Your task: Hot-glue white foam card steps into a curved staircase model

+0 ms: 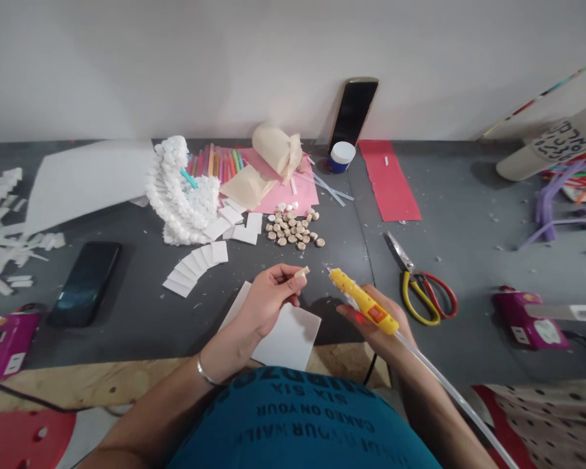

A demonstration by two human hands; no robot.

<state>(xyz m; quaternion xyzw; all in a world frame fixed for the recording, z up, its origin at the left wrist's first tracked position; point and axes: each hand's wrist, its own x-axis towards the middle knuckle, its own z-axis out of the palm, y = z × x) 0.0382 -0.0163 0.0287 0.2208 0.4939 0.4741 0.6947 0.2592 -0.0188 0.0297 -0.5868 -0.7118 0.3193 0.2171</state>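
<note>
My left hand pinches a small round wooden piece between thumb and fingertips, held above a white foam sheet. My right hand grips a yellow glue gun with a clear glue stick trailing back from it; its nozzle points left toward the wooden piece, a short gap away. A pile of similar wooden discs lies farther back on the grey table.
Yellow and red scissors lie to the right. A white foam model, cut white squares, coloured sticks, pink paper and a glue jar sit behind. Two phones, purple boxes and pipe cleaners are at the sides.
</note>
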